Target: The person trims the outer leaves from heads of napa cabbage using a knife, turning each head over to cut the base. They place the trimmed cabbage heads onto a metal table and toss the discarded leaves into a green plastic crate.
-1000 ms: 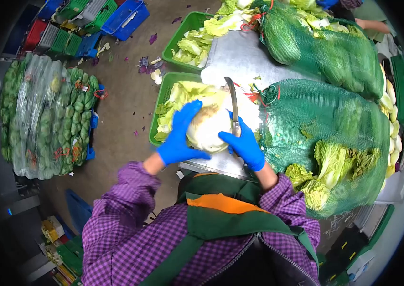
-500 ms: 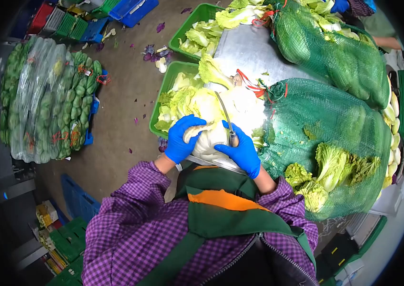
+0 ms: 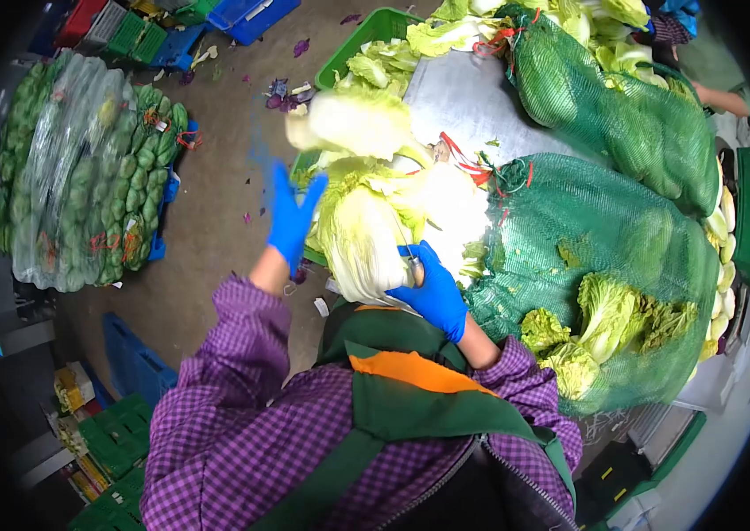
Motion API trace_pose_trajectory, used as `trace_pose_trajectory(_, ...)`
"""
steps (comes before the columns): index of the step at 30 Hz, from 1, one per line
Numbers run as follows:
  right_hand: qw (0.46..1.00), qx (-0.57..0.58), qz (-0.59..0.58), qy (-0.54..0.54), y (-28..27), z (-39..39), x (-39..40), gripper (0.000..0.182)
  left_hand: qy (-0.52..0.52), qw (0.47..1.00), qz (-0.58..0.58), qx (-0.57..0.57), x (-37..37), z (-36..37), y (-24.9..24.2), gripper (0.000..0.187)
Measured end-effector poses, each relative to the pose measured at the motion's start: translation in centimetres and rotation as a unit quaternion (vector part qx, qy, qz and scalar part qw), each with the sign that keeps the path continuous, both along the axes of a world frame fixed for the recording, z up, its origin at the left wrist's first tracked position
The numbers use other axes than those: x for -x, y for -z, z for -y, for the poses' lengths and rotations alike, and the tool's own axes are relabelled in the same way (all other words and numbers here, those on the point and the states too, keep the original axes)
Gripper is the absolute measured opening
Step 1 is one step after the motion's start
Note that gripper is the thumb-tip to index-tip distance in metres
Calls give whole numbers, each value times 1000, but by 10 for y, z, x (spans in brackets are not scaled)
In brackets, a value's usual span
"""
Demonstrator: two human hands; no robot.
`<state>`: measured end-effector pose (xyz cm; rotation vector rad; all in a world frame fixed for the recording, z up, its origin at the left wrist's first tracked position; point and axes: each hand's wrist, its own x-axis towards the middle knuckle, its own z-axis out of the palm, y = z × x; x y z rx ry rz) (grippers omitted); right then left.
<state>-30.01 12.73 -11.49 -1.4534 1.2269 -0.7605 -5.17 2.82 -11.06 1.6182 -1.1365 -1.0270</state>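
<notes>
My left hand point(image 3: 293, 217), in a blue glove, is off to the left with its fingers spread and nothing in them. A pale cabbage leaf point(image 3: 353, 126), blurred by motion, is in the air beyond it. My right hand point(image 3: 435, 296), also gloved, grips a small knife by its wooden handle point(image 3: 417, 271); its thin blade barely shows now. That hand rests against the right side of a napa cabbage point(image 3: 362, 237), which lies at the near edge of the table. Another cabbage point(image 3: 453, 208), washed out by glare, lies just beyond.
Green mesh sacks point(image 3: 605, 230) of cabbages lie on the metal table point(image 3: 463, 97) to the right. Loose leafy heads point(image 3: 610, 314) sit on the nearer sack. A green crate point(image 3: 335, 66) holds leaves. Bagged cabbages point(image 3: 83, 177) are stacked at left. A person's arm point(image 3: 722, 99) shows at upper right.
My left hand has let go of a leaf and swung left, opening. A leaf is now flying over the near crate. My right hand, still on the knife, has shifted slightly left and down.
</notes>
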Motion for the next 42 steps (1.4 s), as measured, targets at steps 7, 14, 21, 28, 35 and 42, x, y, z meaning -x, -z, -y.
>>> trace_pose_trajectory(7, 992, 71, -56, 91, 21, 51, -25, 53, 244, 960, 139, 1, 43, -90, 21, 115)
trace_pose_trajectory(14, 961, -147, 153, 177, -9, 137, -10, 41, 159, 972, 122, 123, 50, -59, 46, 89)
trace_pose_trajectory(21, 967, -218, 90, 97, 28, 77, 0, 57, 67, 982, -173, -33, 23, -50, 50, 51)
trace_pose_trajectory(28, 966, -132, 185, 122, -27, 75, -5, 48, 85, 994, -37, 51, 26, -32, 17, 31)
trace_pose_trajectory(35, 994, -35, 31, 96, -21, 65, 6, 30, 142, 974, -122, 128, 41, -12, 11, 37)
trace_pose_trajectory(42, 953, -207, 123, 184, -34, 66, -7, 28, 88, 988, 22, 125, 35, -69, -7, 62)
